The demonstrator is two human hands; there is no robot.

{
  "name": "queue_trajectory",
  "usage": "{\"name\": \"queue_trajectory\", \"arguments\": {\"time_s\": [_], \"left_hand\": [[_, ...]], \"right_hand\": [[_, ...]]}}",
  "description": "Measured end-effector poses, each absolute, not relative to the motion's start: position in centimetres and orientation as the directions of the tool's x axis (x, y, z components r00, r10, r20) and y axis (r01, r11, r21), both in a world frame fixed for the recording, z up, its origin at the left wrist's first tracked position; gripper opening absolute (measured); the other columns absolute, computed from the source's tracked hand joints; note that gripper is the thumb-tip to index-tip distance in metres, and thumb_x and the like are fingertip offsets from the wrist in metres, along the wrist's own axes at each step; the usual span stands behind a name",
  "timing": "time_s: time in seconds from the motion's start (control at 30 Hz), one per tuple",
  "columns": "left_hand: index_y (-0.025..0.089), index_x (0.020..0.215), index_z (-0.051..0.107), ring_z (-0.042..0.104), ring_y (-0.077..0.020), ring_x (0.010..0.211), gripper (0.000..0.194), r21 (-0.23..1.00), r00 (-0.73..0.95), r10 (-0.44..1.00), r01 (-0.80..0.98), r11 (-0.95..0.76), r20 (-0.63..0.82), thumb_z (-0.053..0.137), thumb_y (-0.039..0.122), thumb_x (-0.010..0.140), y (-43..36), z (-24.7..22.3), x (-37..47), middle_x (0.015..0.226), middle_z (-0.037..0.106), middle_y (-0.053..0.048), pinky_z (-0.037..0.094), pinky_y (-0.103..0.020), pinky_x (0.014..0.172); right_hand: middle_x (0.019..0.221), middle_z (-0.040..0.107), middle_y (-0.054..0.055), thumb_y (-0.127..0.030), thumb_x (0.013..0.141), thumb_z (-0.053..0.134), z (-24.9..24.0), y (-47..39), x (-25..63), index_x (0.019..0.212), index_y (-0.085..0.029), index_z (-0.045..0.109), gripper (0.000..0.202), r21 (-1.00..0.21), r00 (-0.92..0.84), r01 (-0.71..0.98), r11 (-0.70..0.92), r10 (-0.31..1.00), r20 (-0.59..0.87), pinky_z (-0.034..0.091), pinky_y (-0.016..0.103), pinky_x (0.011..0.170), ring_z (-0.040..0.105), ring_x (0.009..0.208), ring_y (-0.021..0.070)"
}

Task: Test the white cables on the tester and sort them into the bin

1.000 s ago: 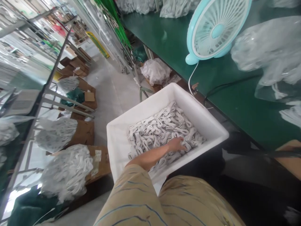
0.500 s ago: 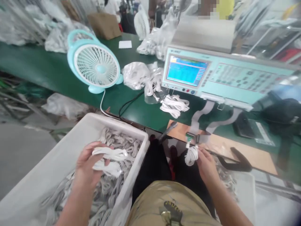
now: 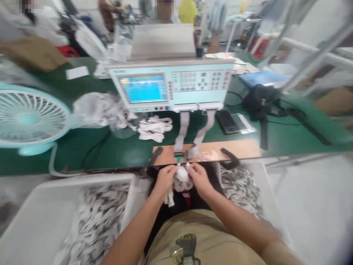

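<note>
Both hands meet at the bench edge, just below a small green connector board (image 3: 178, 158) on a wooden strip (image 3: 209, 150). My left hand (image 3: 165, 179) is closed on white cable bundles, one of which (image 3: 170, 198) hangs beneath its fingers. My right hand (image 3: 199, 178) pinches a white cable end beside the coiled white cable (image 3: 182, 179) between the hands. Two grey ribbon cables (image 3: 182, 130) run from the board area up to a light-blue tester (image 3: 200, 82) with a lit screen. Whether the cable ends are plugged in cannot be made out.
A tray of cable bundles (image 3: 35, 206) stands at the left, another (image 3: 268, 184) at the right. On the green bench (image 3: 286, 136) are a blue fan (image 3: 30, 117), loose white cables (image 3: 154, 128), a phone (image 3: 227, 122) and a black pouch (image 3: 259, 100). Black clamps hold the wooden strip.
My left hand has moved from above the left tray to the connector board, bringing its cable bundles. My right hand remains near the board. The view has turned right.
</note>
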State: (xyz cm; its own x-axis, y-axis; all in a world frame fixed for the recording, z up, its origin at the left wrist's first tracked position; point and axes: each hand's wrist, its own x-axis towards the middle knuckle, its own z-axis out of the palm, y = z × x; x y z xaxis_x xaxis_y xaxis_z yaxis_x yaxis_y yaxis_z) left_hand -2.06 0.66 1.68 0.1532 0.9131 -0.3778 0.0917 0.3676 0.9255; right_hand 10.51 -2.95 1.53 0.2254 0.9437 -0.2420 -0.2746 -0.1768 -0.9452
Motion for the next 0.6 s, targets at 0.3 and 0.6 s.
{"name": "queue_trajectory", "arguments": {"time_s": [0.3, 0.6], "left_hand": [[0.015, 0.073, 0.056, 0.049, -0.0097, 0.040, 0.031, 0.746, 0.307, 0.732, -0.092, 0.659, -0.608, 0.064, 0.045, 0.069, -2.9, 0.9, -1.0, 0.052, 0.053, 0.003, 0.031, -0.016, 0.029], [0.015, 0.070, 0.051, 0.064, -0.0181, 0.059, 0.026, 0.547, 0.363, 0.677, -0.403, 0.734, -0.640, 0.066, 0.035, 0.069, -3.1, 1.0, -0.6, 0.062, 0.056, 0.001, 0.031, -0.016, 0.026]], "right_hand": [[0.051, 0.050, -0.002, -0.045, 0.054, 0.068, -0.9, -8.0, 18.3, 0.064, -0.016, 0.056, 0.032, -0.880, 0.367, -0.270, -0.391, 0.803, -0.470, 0.033, 0.024, 0.043, 0.043, 0.045, 0.0133], [0.098, 0.060, 0.018, -0.044, 0.075, 0.060, -3.7, -13.3, 32.9, 0.105, -0.013, 0.060, 0.043, -0.722, 0.662, 0.377, -0.580, 0.714, -0.228, 0.043, 0.040, 0.069, 0.057, 0.086, 0.0299]]}}
